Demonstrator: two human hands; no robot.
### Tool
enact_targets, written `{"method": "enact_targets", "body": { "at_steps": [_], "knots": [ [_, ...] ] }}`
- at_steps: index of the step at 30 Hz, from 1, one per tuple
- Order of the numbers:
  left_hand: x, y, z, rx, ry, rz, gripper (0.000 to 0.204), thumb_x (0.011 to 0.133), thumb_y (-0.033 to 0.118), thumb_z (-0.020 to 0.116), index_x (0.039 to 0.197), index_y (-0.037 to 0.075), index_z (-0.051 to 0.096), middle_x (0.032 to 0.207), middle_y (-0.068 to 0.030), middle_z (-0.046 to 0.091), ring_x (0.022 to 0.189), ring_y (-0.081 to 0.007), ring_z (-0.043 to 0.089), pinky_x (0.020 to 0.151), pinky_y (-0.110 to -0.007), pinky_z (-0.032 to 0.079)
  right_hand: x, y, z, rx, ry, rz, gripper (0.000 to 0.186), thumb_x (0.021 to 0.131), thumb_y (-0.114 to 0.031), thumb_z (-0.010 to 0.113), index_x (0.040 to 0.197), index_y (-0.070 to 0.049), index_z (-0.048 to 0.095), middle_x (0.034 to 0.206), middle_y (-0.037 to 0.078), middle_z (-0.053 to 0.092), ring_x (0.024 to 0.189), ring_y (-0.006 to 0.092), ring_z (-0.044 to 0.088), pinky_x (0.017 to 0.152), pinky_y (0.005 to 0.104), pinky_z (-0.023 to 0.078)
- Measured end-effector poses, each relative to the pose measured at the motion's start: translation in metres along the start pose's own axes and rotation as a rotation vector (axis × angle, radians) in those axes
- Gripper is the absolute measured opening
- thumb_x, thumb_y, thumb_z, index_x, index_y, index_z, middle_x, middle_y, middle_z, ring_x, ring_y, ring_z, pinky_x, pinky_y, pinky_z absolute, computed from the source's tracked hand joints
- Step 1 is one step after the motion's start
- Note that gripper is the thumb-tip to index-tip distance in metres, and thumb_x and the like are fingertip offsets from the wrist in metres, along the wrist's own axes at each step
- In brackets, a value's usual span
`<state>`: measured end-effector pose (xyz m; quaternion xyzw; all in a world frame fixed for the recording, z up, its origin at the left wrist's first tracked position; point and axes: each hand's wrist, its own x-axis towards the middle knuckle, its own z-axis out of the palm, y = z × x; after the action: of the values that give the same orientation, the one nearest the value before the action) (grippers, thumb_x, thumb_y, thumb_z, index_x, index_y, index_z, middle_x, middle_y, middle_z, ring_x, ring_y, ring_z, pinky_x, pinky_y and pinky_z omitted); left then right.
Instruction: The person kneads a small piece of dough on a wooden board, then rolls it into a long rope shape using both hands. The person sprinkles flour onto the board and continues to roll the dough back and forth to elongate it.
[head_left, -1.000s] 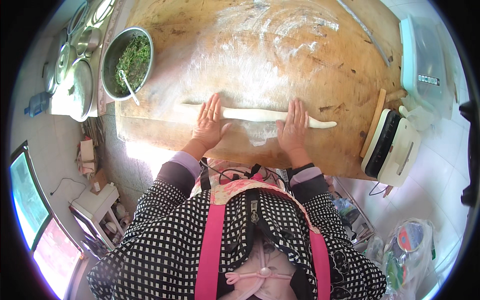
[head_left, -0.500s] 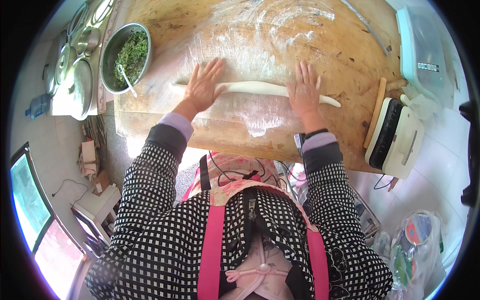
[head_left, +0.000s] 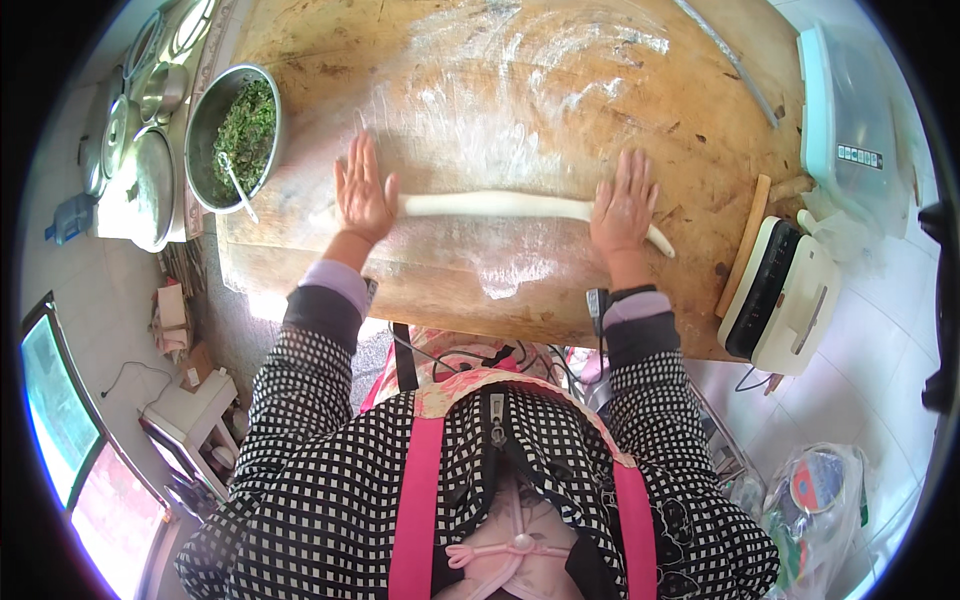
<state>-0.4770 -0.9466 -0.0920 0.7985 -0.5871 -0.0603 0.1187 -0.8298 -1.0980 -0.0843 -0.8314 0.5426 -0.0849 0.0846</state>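
Observation:
A long white rope of dough (head_left: 490, 205) lies crosswise on the floured wooden board (head_left: 440, 285). My left hand (head_left: 366, 200) presses flat on it near its left end, thumb apart from the other fingers. Over the right part rests my right hand (head_left: 622, 210), palm down with fingers stretched out. A short tip of dough bends toward me past the right hand. Beneath both palms the dough is hidden. White flour is smeared across the board beyond and in front of the rope.
At the left edge of the board stands a metal bowl (head_left: 198, 135) of chopped greens with a white spoon (head_left: 236, 186). To the right lie a rolling pin (head_left: 744, 246), a black-and-white appliance (head_left: 780, 295) and a light blue plastic bin (head_left: 818, 100). A grey rod (head_left: 735, 62) rests at the far right.
My left hand has slid left and toward the dough's end. The rope sits nearer to me in the picture, and its right tip now bends more sharply toward me.

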Motion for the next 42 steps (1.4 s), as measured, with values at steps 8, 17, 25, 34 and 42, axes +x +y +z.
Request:
{"method": "enact_targets", "body": {
  "at_steps": [8, 17, 25, 34, 42],
  "knots": [
    [0.015, -0.004, -0.007, 0.232, -0.04, 0.072, 0.069, 0.094, 0.047, 0.037, 0.149, 0.011, 0.017, 0.157, -0.0041, 0.016, 0.145, -0.0202, 0.013, 0.117, -0.048, 0.009, 0.023, 0.012, 0.0, -0.071, 0.001, -0.042, 0.061, 0.096, -0.042, 0.04, 0.146, -0.01, 0.029, 0.154, 0.01, 0.021, 0.143, 0.0304, 0.016, 0.113, 0.0577, 0.011],
    [-0.139, -0.001, -0.036, -0.054, -0.165, 0.045, 0.076, 0.09, 0.035, 0.051, 0.148, 0.001, 0.013, 0.154, -0.0181, 0.017, 0.144, -0.0345, 0.014, 0.115, -0.05, 0.011, -0.135, 0.023, -0.035, -0.022, -0.154, -0.031, 0.063, 0.089, -0.032, 0.052, 0.144, -0.007, 0.032, 0.151, 0.014, 0.027, 0.141, 0.0337, 0.021, 0.112, 0.0574, 0.015],
    [-0.013, -0.052, -0.001, 0.076, 0.045, -0.109, 0.069, 0.096, 0.044, 0.035, 0.148, 0.003, 0.016, 0.153, -0.0153, 0.023, 0.142, -0.0314, 0.02, 0.114, -0.051, 0.013, -0.003, 0.06, -0.004, -0.057, 0.046, 0.03, 0.056, 0.094, -0.036, 0.043, 0.144, -0.014, 0.034, 0.15, 0.015, 0.028, 0.141, 0.0345, 0.021, 0.111, 0.0584, 0.015],
    [-0.004, -0.037, -0.014, 0.204, -0.054, 0.022, 0.068, 0.095, 0.047, 0.036, 0.149, 0.01, 0.018, 0.155, -0.0082, 0.019, 0.144, -0.026, 0.015, 0.115, -0.051, 0.01, 0.016, 0.069, -0.01, -0.123, -0.012, 0.02, 0.058, 0.095, -0.041, 0.042, 0.147, -0.018, 0.03, 0.153, 0.011, 0.025, 0.142, 0.0319, 0.019, 0.111, 0.0586, 0.013],
    [-0.102, -0.004, -0.04, 0.16, -0.289, 0.195, 0.054, 0.092, 0.035, 0.048, 0.139, 0.008, 0.039, 0.154, -0.0058, 0.022, 0.143, -0.0243, 0.019, 0.115, -0.052, 0.009, -0.07, 0.032, -0.034, -0.114, -0.083, -0.004, 0.059, 0.094, -0.034, 0.045, 0.146, -0.012, 0.029, 0.153, 0.015, 0.023, 0.142, 0.034, 0.018, 0.112, 0.0586, 0.012]
  ]
}}
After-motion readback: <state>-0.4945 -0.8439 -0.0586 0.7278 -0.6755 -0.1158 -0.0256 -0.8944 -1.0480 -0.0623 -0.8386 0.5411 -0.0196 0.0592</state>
